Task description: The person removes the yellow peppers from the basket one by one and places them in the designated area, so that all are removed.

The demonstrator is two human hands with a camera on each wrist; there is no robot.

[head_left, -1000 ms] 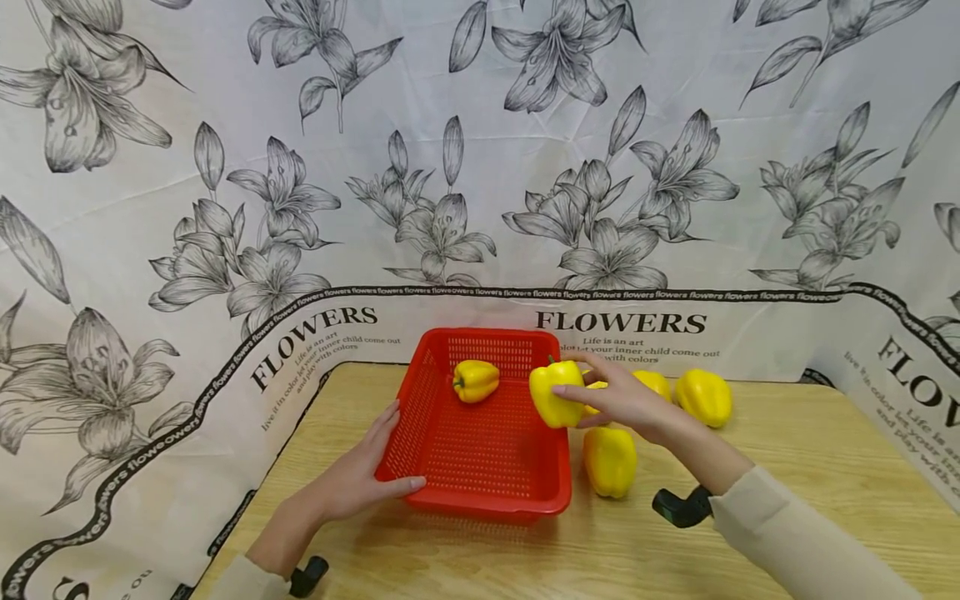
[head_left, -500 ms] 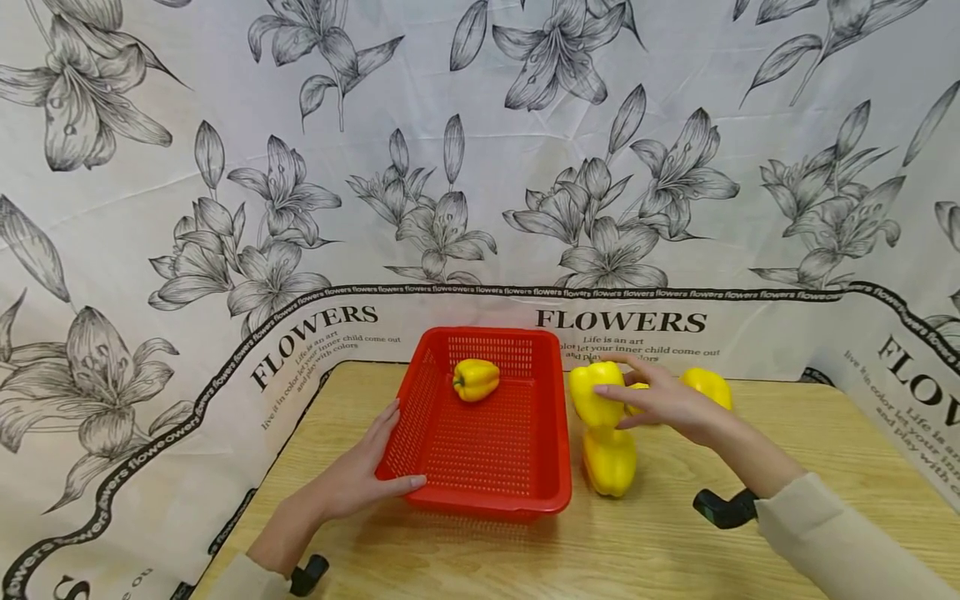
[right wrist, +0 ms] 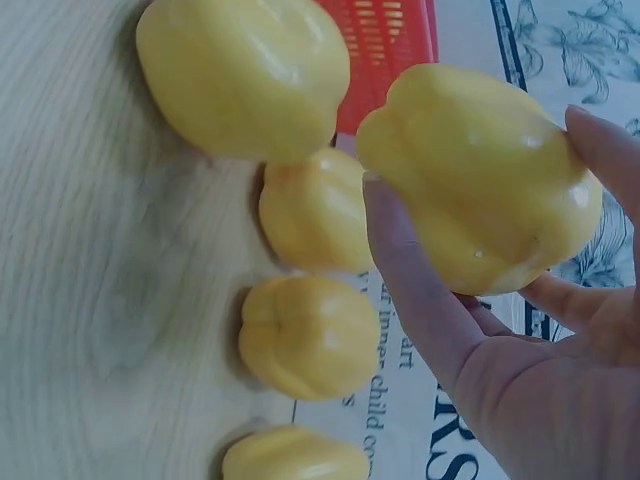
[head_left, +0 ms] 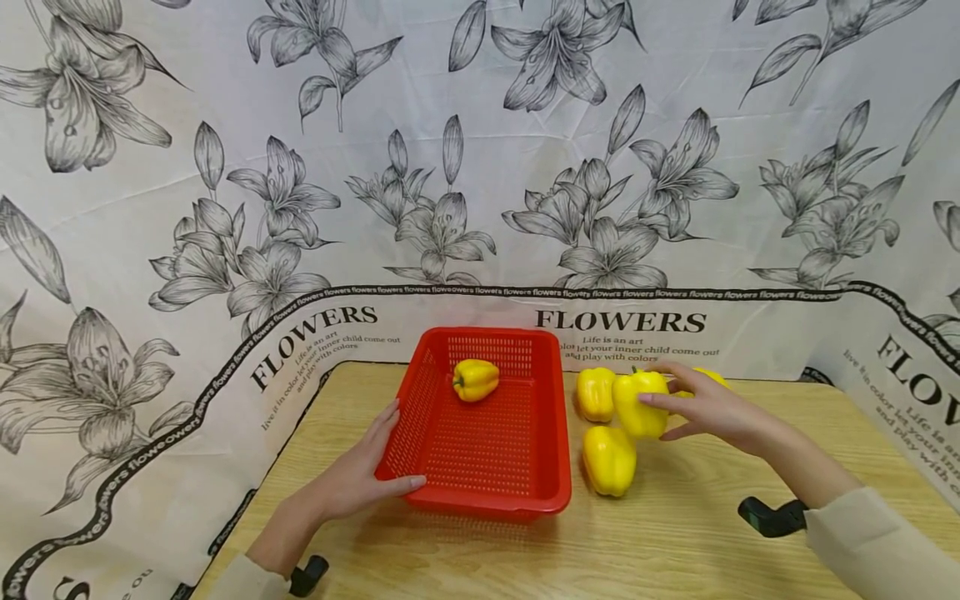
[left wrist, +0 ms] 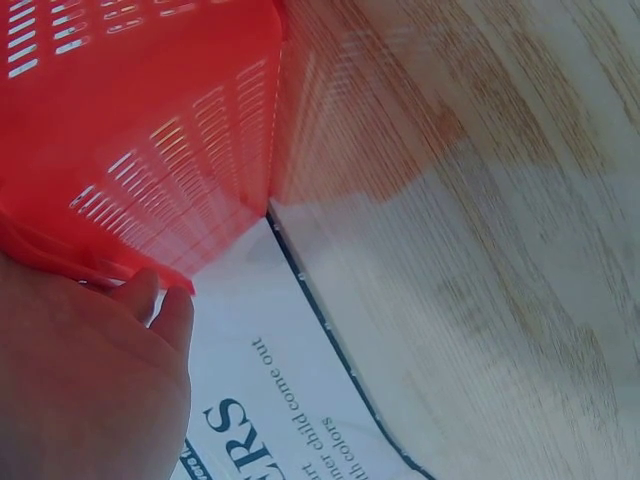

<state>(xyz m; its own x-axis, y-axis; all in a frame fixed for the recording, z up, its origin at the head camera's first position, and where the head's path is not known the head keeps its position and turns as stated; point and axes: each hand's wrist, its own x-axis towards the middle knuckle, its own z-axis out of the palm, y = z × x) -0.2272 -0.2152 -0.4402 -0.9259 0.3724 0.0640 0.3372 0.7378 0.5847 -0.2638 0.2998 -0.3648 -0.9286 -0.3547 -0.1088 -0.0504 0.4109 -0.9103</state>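
Note:
My right hand [head_left: 712,408] holds a yellow bell pepper [head_left: 640,404] between thumb and fingers, to the right of the red plastic basket [head_left: 564,442]. In the right wrist view, this pepper [right wrist: 480,180] looks raised off the table. My left hand [head_left: 367,471] grips the basket's near left corner, its thumb at the front rim and its fingers along the left side. The left wrist view shows those fingertips [left wrist: 172,315] against the rim. One yellow bell pepper [head_left: 476,380] lies inside the basket, towards the back.
Right of the basket, a yellow pepper [head_left: 596,394] sits at the back and another [head_left: 609,461] nearer. A further pepper [head_left: 708,377] is partly hidden behind my right hand. A flower-printed cloth [head_left: 450,250] hangs behind the wooden table [head_left: 675,533].
My right hand has carried its pepper rightwards, from over the basket's right rim to among the peppers beside it. The left hand and the basket have stayed in place.

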